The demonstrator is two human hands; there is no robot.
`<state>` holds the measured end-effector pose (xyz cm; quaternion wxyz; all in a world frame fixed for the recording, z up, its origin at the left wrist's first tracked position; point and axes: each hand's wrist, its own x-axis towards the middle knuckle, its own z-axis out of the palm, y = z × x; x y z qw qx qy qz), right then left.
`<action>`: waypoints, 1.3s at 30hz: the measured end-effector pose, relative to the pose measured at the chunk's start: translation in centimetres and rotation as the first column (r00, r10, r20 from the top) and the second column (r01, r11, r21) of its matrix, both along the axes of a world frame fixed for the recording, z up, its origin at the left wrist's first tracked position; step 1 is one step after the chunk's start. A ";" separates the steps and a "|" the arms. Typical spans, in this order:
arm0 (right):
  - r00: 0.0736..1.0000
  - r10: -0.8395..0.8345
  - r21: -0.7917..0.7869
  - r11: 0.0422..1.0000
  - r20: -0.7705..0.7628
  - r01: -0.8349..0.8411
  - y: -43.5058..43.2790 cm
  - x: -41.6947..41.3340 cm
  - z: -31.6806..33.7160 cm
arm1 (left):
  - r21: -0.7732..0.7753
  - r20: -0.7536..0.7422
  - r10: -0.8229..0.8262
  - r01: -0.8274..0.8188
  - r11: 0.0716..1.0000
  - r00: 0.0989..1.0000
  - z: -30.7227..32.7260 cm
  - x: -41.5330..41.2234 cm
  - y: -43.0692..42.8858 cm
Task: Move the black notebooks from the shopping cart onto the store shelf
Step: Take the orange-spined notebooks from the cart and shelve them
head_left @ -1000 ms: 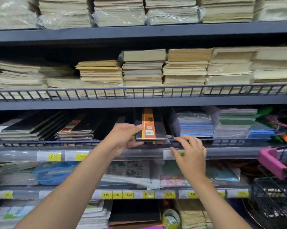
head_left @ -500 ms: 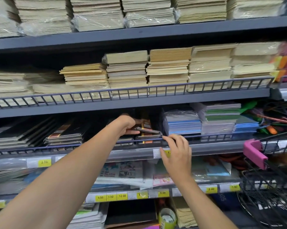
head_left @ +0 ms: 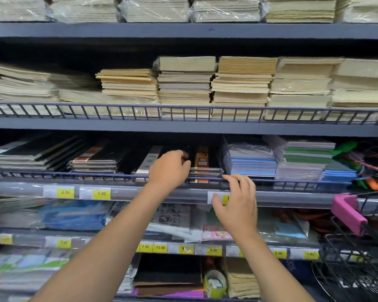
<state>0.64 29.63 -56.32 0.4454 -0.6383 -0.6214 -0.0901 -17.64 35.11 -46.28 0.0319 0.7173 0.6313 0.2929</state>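
**A:** Hands: how many, and in what state?

**B:** Two hands in view. The left hand (head_left: 169, 168) reaches over the wire rail (head_left: 96, 175); its curled fingers grip the left edge of the black notebook pack (head_left: 205, 170). The right hand (head_left: 238, 201) is slack, fingers loosely spread, holding nothing; its index fingertip sits at the rail by the pack's right front corner; contact cannot be confirmed.

**A:** Location of the pack?

**B:** Flat on the store shelf (head_left: 140, 192), third visible tier from the top, just behind the rail; one orange band runs along its top; the notebooks inside cannot be counted. Three other black notebook stacks (head_left: 31, 154) lie to its left on the same tier; one blue notebook stack (head_left: 251, 163) sits just beside it on the right.

**A:** And the shopping cart?

**B:** One shopping cart (head_left: 358, 277) at lower right; one pink handle (head_left: 347, 211); its contents cannot be made out.
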 end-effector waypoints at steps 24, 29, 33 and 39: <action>0.947 0.135 -0.432 0.902 0.293 0.005 3.2 -1.0 7.6 | 0.114 -0.198 -0.128 0.153 0.982 0.972 -3.6 -0.7 -1.6; 0.957 0.133 -0.418 0.909 0.257 -0.014 3.1 -0.7 7.4 | 0.106 -0.175 -0.117 0.137 0.985 0.978 -3.0 -0.7 -1.2; 0.968 0.122 -0.408 0.913 0.219 -0.023 3.0 -0.7 7.5 | 0.093 -0.209 -0.058 0.079 0.993 0.976 -2.9 0.0 -1.8; 0.967 0.092 -0.386 0.923 0.237 0.007 2.3 -1.1 7.1 | -0.008 -0.218 -0.102 0.103 0.995 0.971 -2.2 0.1 -1.4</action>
